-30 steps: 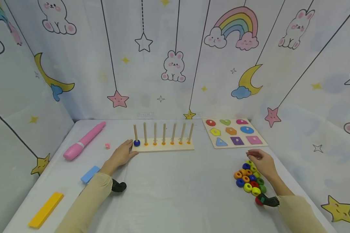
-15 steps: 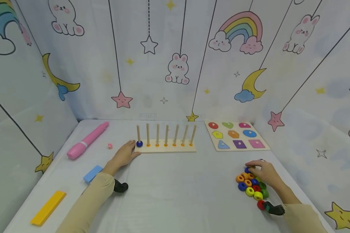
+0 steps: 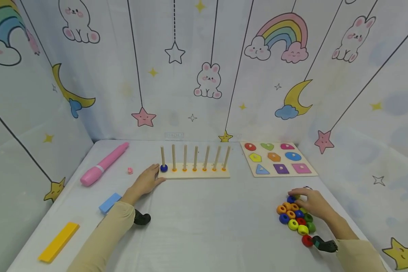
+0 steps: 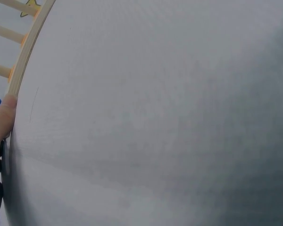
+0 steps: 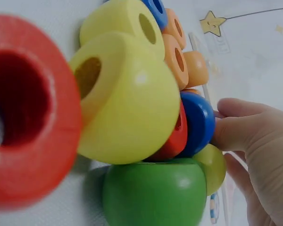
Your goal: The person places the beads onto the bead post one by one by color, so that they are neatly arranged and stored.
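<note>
At lower right we see our right hand (image 3: 312,204) pinching a blue ring (image 3: 291,199) at the top of the ring pile (image 3: 295,219). Left of centre, our left hand (image 3: 146,182) rests relaxed, fingers straight, against the peg board (image 3: 193,173).

Left hand (image 4: 1,123) touches wooden base (image 4: 29,49); 3 pegs (image 4: 4,32) visible.
</note>
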`<state>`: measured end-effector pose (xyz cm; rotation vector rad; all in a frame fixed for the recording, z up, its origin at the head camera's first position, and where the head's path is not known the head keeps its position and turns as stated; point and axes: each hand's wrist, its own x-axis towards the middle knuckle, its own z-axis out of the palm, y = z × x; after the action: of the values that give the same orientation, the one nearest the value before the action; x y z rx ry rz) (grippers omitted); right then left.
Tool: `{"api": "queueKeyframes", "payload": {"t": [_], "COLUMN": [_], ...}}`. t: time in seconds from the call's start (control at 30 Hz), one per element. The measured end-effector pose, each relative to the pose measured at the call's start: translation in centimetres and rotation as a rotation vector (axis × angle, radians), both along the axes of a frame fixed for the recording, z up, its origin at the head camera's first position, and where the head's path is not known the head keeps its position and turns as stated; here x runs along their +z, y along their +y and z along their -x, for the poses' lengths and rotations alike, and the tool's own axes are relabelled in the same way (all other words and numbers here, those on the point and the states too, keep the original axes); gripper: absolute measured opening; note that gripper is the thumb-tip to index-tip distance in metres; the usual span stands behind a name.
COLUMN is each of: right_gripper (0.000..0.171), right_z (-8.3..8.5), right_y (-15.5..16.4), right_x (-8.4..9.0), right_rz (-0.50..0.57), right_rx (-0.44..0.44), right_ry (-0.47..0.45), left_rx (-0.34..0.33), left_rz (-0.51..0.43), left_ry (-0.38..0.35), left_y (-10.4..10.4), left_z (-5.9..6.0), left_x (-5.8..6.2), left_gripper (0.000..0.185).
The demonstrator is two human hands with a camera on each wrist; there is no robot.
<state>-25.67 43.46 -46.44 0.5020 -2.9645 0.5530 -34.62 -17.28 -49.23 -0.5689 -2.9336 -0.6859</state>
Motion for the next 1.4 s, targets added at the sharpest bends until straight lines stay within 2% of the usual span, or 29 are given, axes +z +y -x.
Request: {"api": "queueKeyframes", "payload": {"t": [0.13, 0.4, 0.53, 0.63, 0.8, 1.1, 1.23, 1.4], "right_gripper": [0.031, 0.031, 0.032, 0.033, 0.033, 0.032, 0.029, 0.029], "right_z": [0.0, 0.3, 1.6, 3.0, 5.7, 10.0, 12.0, 13.3], "right_y": [0.1, -0.6, -1.9, -3.7, -8.6, -18.8, -22.9, -28.2], "right_x": [-0.5, 0.3, 1.0, 1.7, 4.0, 8.8, 9.9, 10.3], "right_rz": [0.01, 0.121, 0.194, 0.27, 0.392, 0.489, 0.532, 0.558], "right_rx": [0.003, -0.114, -0.094, -0.046, 0.044, 0.165, 0.234, 0.268], "right_ry": [0.024, 0.037, 0.048, 0.034, 0.054, 0.152, 0.188, 0.173], "left_rx": [0.005, 0.009, 0.015, 0.013, 0.015, 0.01, 0.009, 0.004], "left_rz": [0.007, 0.0, -0.011, -0.016, -0.021, -0.013, 0.007, 0.032], "left_ry": [-0.001, -0.018, -0.028, -0.037, -0.042, -0.045, -0.037, -0.022], "left_y": [0.0, -0.1, -0.2, -0.1, 0.0, 0.3, 0.3, 0.1], "left_z": [0.0, 0.0, 0.1, 0.1, 0.1, 0.1, 0.1, 0.2], "left_x": [0.0, 0.1, 0.0, -0.1, -0.2, -0.1, -0.1, -0.3], "left_gripper": [0.066, 0.065, 0.065, 0.065, 0.066, 0.067, 0.067, 0.067]}}
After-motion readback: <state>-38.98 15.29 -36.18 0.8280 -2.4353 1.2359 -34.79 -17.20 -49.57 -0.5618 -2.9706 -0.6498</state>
